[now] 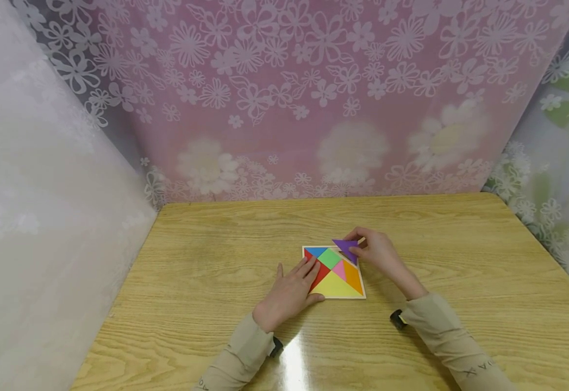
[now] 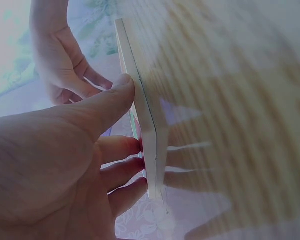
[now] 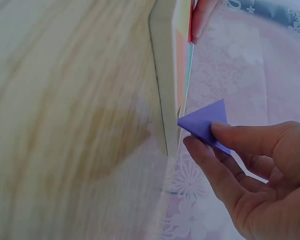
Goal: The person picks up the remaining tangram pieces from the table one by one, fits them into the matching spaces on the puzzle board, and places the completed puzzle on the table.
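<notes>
A square wooden tangram tray (image 1: 345, 297) lies on the table with coloured pieces in it: a yellow triangle (image 1: 335, 286), a red triangle (image 1: 322, 274), a green square (image 1: 330, 258), a blue triangle (image 1: 316, 251), a pink triangle (image 1: 339, 269) and an orange parallelogram (image 1: 352, 278). My left hand (image 1: 289, 293) rests its fingers over the red triangle, partly hiding it; its thumb touches the tray's front edge. Between thumb and fingers, my right hand (image 1: 378, 251) pinches a purple triangle (image 3: 207, 121), tilted above the tray's far right corner, one tip right at the rim.
The wood-grain table (image 1: 206, 271) reaches a pink flowered curtain (image 1: 313, 136) at the back. Pale sheeting (image 1: 44, 190) hangs at the left, and a flowered curtain (image 1: 558, 179) at the right. Both wrists wear black straps.
</notes>
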`<state>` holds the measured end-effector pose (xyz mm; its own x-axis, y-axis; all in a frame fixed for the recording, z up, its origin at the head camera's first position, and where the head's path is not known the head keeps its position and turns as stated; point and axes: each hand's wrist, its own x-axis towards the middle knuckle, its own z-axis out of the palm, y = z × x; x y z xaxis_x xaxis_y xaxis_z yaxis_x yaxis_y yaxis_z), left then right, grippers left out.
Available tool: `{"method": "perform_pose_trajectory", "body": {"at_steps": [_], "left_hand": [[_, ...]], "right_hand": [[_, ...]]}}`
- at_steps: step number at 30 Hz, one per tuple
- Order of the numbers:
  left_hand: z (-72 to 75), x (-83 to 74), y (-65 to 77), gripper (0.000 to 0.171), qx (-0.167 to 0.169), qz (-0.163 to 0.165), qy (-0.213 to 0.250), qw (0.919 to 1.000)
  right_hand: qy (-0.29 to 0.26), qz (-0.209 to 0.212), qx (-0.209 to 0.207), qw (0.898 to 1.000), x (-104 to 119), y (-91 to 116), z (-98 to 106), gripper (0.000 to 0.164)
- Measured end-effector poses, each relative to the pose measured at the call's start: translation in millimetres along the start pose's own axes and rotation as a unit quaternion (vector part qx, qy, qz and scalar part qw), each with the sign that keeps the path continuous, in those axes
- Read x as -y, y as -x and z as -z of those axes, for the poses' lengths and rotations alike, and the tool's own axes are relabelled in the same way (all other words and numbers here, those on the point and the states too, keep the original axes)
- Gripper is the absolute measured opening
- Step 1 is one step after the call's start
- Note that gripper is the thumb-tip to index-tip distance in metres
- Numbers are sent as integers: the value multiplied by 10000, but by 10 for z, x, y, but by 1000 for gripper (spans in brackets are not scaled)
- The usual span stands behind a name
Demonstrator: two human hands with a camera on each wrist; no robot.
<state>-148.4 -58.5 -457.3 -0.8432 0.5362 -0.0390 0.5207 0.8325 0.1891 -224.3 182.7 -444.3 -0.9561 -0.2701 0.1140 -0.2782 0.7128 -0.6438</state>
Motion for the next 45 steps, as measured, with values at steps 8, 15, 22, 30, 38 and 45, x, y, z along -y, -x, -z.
{"method": "perform_pose_trajectory", "body": {"at_steps": [8, 15, 22, 30, 38, 45], "left_hand": [[-3, 4, 6, 72, -17, -36, 8, 10000], [-6, 8, 4, 72, -21, -44, 10, 10000], [12, 6, 3, 73, -12, -41, 28, 10000], [11, 6, 10, 73, -23, -45, 27, 10000], [13, 4, 8, 73, 9, -24, 14, 10000], [10, 9, 9, 72, -5, -48, 41, 10000]], "right_hand": [[414, -83, 327, 9986, -25, -33, -11, 19], [806, -61, 569, 9951, -26, -78, -12, 22], [1033, 54, 728, 9920, -35, -109, -25, 22], [1156, 156, 705, 9907, -13, -103, -33, 23], [1273, 290, 676, 9891, -25, -85, -10, 29], [1361, 485, 479, 9884, 21, 23, 35, 35]]}}
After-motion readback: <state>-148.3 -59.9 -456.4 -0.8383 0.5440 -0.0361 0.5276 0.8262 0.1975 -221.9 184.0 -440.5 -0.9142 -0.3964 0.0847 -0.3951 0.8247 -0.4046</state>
